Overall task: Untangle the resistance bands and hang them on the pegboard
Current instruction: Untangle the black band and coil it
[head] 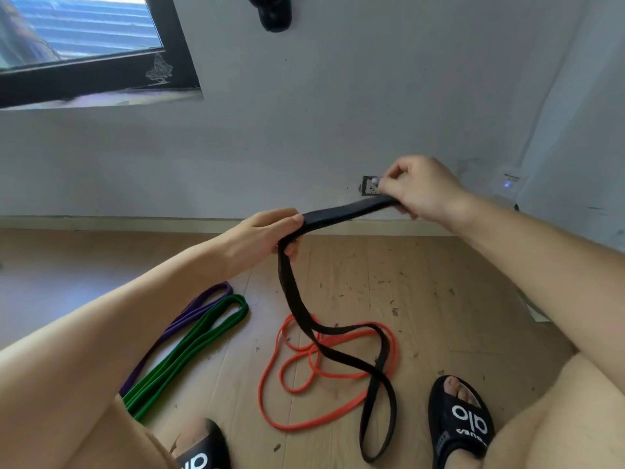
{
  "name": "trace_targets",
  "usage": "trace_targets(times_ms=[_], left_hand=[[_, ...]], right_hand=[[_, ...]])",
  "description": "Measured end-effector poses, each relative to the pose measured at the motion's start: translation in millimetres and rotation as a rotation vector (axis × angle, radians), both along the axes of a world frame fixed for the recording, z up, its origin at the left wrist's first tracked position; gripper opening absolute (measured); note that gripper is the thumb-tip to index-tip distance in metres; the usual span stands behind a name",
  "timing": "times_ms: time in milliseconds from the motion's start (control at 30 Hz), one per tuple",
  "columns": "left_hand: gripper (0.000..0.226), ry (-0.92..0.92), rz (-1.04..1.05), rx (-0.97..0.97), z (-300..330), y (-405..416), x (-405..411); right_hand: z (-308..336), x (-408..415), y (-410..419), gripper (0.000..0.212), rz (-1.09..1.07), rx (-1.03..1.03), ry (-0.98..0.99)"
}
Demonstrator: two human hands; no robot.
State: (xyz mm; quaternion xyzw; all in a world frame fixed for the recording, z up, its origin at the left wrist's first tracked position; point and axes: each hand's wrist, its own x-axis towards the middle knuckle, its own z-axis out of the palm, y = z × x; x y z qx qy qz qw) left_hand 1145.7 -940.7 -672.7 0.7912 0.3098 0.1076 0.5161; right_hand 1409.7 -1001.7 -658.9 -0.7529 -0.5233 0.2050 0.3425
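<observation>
A wide black band (345, 211) stretches between both hands at mid-frame. My left hand (267, 236) grips it where it bends down. My right hand (419, 187) pinches its upper end near the wall. The rest of the black band hangs down and loops over a thin orange band (270, 380) that lies in coils on the wooden floor. To the left, a green band (189, 346) and a purple band (176, 324) lie folded side by side on the floor. No pegboard is in view.
A grey wall (304, 147) with a wall socket (370, 186) stands ahead, a dark-framed window (101, 72) at upper left. A black fixture (274, 11) sits high on the wall. My feet in black slippers (460, 424) rest at the bottom.
</observation>
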Motion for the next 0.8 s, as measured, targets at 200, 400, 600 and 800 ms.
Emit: trace_targets(times_ms=[200,400,600,800], left_hand=[[0.027,0.000,-0.055,0.101,-1,-9,12],[0.028,-0.079,-0.008,0.087,-5,-9,21],[0.033,-0.076,0.008,0.071,-4,-7,15],[0.046,-0.041,-0.020,-0.090,-5,0,9]], right_hand=[[-16,-19,0,0.027,0.129,-0.156,-0.309],[-12,-75,-2,0.052,0.393,-0.079,0.262],[-12,-75,-6,0.035,0.423,-0.091,0.233],[4,-73,-3,0.008,0.324,0.077,0.321]])
